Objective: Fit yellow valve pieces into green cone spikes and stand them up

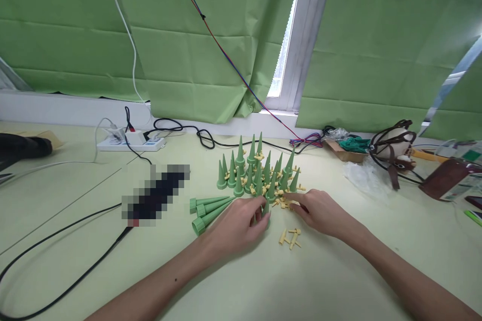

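Note:
My left hand [244,218] is curled around a green cone-shaped spike [267,207], held upright near the front of the group with its tip showing above the fingers. Stretched toward the small yellow valve pieces [276,202], my right hand [316,210] touches the pile with its index fingertip, and the thumb is apart below. Behind both hands stand several upright green spikes [240,153], with yellow pieces on or among them. Beside my left hand, several green spikes [211,209] lie on their sides. A few loose yellow pieces [294,239] lie in front, between my forearms.
On the left lie a blurred-out dark object [158,195] and a black cable [86,266]. A white power strip [130,144] sits at the back left. Farther right are a cardboard box [344,150], a plastic bag [367,178], a brown-strapped bag [397,145] and a dark red container [448,179].

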### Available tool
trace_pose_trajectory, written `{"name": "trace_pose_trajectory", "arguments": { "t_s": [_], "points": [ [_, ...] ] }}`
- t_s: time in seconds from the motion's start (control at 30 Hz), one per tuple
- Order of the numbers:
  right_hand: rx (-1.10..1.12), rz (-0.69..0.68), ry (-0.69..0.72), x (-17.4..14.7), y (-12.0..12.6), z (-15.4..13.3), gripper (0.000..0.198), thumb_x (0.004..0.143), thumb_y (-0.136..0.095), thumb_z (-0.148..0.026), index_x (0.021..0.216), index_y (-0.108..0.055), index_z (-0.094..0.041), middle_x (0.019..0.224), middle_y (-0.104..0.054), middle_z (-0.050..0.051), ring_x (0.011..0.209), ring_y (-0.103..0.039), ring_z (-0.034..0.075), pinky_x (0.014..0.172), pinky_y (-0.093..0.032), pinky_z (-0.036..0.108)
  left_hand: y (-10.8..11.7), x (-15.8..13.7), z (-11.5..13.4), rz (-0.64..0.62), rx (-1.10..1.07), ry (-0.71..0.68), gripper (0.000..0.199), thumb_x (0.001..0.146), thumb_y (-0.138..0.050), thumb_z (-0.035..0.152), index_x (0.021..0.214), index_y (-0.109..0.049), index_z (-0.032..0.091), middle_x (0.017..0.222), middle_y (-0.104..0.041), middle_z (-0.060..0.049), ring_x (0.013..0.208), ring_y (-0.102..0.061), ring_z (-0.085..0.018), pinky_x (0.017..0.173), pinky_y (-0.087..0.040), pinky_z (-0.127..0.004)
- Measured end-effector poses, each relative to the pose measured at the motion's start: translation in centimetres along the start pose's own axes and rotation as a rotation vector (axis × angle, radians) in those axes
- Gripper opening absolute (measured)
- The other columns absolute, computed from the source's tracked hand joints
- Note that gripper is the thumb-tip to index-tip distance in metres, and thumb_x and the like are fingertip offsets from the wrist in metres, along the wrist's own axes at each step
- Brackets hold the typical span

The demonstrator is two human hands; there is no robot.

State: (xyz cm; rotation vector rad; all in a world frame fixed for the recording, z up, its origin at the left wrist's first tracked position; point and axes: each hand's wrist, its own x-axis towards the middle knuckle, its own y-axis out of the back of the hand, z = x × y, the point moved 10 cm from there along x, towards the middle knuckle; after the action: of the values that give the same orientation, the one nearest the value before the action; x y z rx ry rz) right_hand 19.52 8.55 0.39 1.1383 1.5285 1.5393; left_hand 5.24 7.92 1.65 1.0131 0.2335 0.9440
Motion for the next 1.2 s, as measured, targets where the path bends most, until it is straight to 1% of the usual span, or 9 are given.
{"name": "trace_pose_trajectory", "arguments": {
  "t_s": [0.17, 0.4, 0.53, 0.63, 0.83, 0.9, 1.03, 1.2],
  "points": [
    [0.005, -0.028, 0.015, 0.1, -0.4, -0.3, 0.024, 0.097, -0.044, -0.018, 0.097, -0.068, -0.023, 0.061, -0.063, 0.001, 0.059, -0.059, 0.018, 0.054, -0.024, 0.026, -0.2, 0.0, 0.1, -0.016, -0.008, 0.006, 0.026, 0.095, -0.046, 0.031, 0.071, -0.039, 0.020, 0.063, -0.050, 0.003, 0.056, -0.043, -0.013, 0.051, -0.029, -0.026],
    [0.037, -0.026, 0.000, 0.1, -0.4, -0.1, 0.025, 0.098, -0.044, -0.022, 0.101, -0.068, -0.022, 0.066, -0.066, 0.002, 0.067, -0.062, 0.020, 0.057, -0.028, 0.027, -0.6, -0.1, -0.3, -0.038, 0.005, 0.031, 0.028, 0.095, -0.045, 0.034, 0.072, -0.040, 0.020, 0.064, -0.051, 0.003, 0.057, -0.044, -0.014, 0.052, -0.029, -0.026],
    [0.033, -0.015, -0.011, 0.1, -0.3, 0.0, 0.023, 0.098, -0.045, -0.022, 0.104, -0.067, -0.022, 0.064, -0.066, 0.002, 0.067, -0.062, 0.021, 0.058, -0.029, 0.027, -0.5, -0.1, -0.4, -0.045, 0.002, 0.036, 0.029, 0.096, -0.045, 0.036, 0.072, -0.039, 0.020, 0.064, -0.051, 0.003, 0.057, -0.045, -0.013, 0.051, -0.029, -0.026],
    [0.021, -0.033, -0.015, 0.1, -0.5, 0.0, 0.019, 0.096, -0.048, -0.021, 0.101, -0.067, -0.022, 0.065, -0.066, 0.002, 0.067, -0.061, 0.021, 0.057, -0.028, 0.026, -0.6, -0.1, -0.5, -0.048, -0.005, 0.040, 0.030, 0.096, -0.044, 0.036, 0.072, -0.040, 0.020, 0.063, -0.052, 0.003, 0.056, -0.045, -0.013, 0.051, -0.029, -0.025],
    [0.001, -0.078, -0.031, 0.1, -0.9, 0.1, 0.017, 0.094, -0.049, -0.017, 0.085, -0.064, -0.020, 0.063, -0.062, 0.001, 0.064, -0.059, 0.019, 0.054, -0.024, 0.025, -0.7, 0.0, -0.4, -0.036, 0.005, 0.028, 0.028, 0.095, -0.047, 0.034, 0.071, -0.041, 0.020, 0.064, -0.053, 0.002, 0.057, -0.046, -0.013, 0.052, -0.030, -0.025],
    [0.002, -0.076, -0.032, 0.1, -1.0, 0.1, 0.016, 0.094, -0.050, -0.017, 0.087, -0.064, -0.020, 0.064, -0.063, 0.001, 0.065, -0.060, 0.019, 0.054, -0.024, 0.025, -0.7, 0.0, -0.3, -0.029, 0.020, 0.018, 0.028, 0.094, -0.047, 0.033, 0.071, -0.042, 0.020, 0.064, -0.053, 0.002, 0.057, -0.046, -0.014, 0.052, -0.030, -0.025],
    [0.010, -0.077, -0.047, 0.2, -1.1, 0.2, 0.015, 0.096, -0.050, -0.019, 0.096, -0.065, -0.020, 0.068, -0.066, 0.002, 0.068, -0.062, 0.020, 0.055, -0.025, 0.026, -0.5, 0.0, -0.3, -0.015, 0.047, 0.016, 0.027, 0.094, -0.046, 0.032, 0.070, -0.042, 0.020, 0.064, -0.053, 0.002, 0.058, -0.046, -0.014, 0.053, -0.030, -0.026],
    [0.005, -0.081, -0.062, 0.3, -1.4, 0.3, 0.016, 0.097, -0.050, -0.020, 0.104, -0.065, -0.019, 0.072, -0.070, 0.004, 0.074, -0.066, 0.024, 0.058, -0.030, 0.027, -0.4, 0.0, -0.5, 0.003, 0.065, 0.033, 0.028, 0.093, -0.046, 0.032, 0.069, -0.039, 0.020, 0.064, -0.053, 0.002, 0.056, -0.046, -0.014, 0.052, -0.030, -0.026]
  ]
}}
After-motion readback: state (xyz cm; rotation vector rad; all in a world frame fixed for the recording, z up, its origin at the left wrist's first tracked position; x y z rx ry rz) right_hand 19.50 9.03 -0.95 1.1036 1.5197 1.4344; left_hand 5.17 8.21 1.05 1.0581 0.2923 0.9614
